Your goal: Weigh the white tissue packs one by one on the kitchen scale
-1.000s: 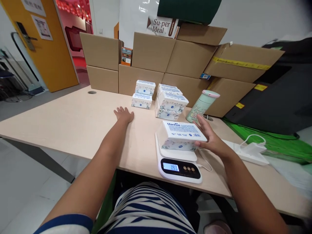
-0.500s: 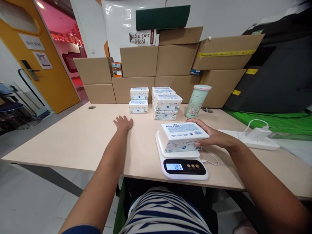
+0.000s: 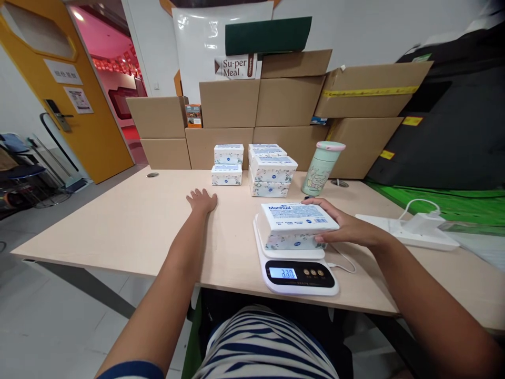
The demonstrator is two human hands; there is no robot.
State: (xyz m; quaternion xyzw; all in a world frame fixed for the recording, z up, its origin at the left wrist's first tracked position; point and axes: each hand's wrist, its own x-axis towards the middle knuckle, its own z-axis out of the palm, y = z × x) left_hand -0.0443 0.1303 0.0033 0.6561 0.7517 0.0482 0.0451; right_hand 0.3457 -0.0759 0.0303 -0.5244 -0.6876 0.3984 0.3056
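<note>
My right hand [image 3: 335, 223] is wrapped round the right end of a white tissue pack [image 3: 295, 218] marked "Manhua". That pack rests on the platform of a white digital kitchen scale [image 3: 302, 288], whose display is lit with digits. My left hand [image 3: 202, 201] lies flat on the tabletop with its fingers spread, holding nothing. Just beyond it, two tissue packs [image 3: 226, 175] are stacked one on the other. To the right of those stands another stack of several tissue packs [image 3: 273, 171], behind the scale.
A mint-green tumbler [image 3: 319, 171] stands right of the stacks. On the right lies a white power strip [image 3: 410, 231] with a plugged-in charger; a white cable runs from the scale. Cardboard boxes [image 3: 219, 147] line the back of the wooden table [image 3: 118, 221].
The digits on the scale's display have changed. The whole view has shifted slightly down and to the right. Both hands keep their places, the right one still on the tissue pack.
</note>
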